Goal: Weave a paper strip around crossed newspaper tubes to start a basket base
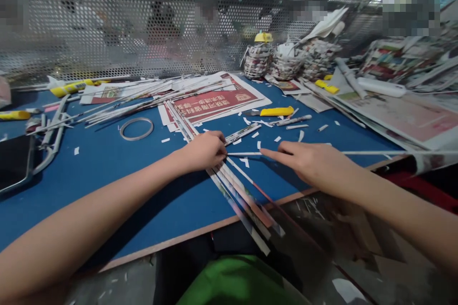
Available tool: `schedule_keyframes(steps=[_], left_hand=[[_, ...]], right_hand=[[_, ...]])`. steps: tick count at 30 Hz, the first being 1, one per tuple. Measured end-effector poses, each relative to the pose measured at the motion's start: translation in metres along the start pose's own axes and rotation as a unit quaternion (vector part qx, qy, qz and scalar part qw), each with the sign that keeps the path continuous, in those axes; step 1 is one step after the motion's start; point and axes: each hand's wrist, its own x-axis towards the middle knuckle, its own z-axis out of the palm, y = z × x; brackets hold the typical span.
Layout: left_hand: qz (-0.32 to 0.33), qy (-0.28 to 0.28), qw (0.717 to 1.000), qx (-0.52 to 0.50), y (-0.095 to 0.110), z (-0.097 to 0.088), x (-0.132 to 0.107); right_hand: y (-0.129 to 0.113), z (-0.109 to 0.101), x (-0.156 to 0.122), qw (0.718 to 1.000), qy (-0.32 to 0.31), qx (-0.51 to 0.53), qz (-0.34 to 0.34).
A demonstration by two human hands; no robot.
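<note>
My left hand (203, 150) rests closed on a bundle of several rolled paper sticks (236, 195) that lie side by side on the blue table (143, 186) and stick out over its front edge. Its fingertips pinch the left end of one thin white paper stick (358, 153) that runs crosswise to the right. My right hand (307, 159) lies on that same stick, index finger stretched out flat along it and pointing at the left hand.
Loose paper sticks (136, 102), a red printed sheet (214, 100), a tape ring (136, 128) and a yellow cutter (276, 111) lie further back. Woven paper baskets (286, 62) and newspaper stacks (393, 109) fill the back right. A perforated metal screen (143, 9) stands behind, people beyond it.
</note>
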Motion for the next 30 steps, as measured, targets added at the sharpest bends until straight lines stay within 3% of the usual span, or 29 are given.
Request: schedule_keyframes(steps=[4, 10, 21, 30], left_hand=[[0.02, 0.025, 0.999, -0.001, -0.001, 0.003, 0.004], [0.008, 0.074, 0.997, 0.035, -0.001, 0.013, 0.005], [-0.013, 0.078, 0.994, 0.07, 0.008, 0.014, 0.004], [-0.042, 0.095, 0.987, 0.119, 0.007, 0.026, 0.004]], right_hand=[[0.008, -0.012, 0.013, 0.996, 0.054, -0.068, -0.007], [0.006, -0.028, 0.03, 0.984, 0.129, -0.116, 0.037], [0.005, -0.033, 0.024, 0.979, 0.131, -0.144, 0.052], [-0.015, -0.04, 0.011, 0.978, 0.137, -0.152, 0.031]])
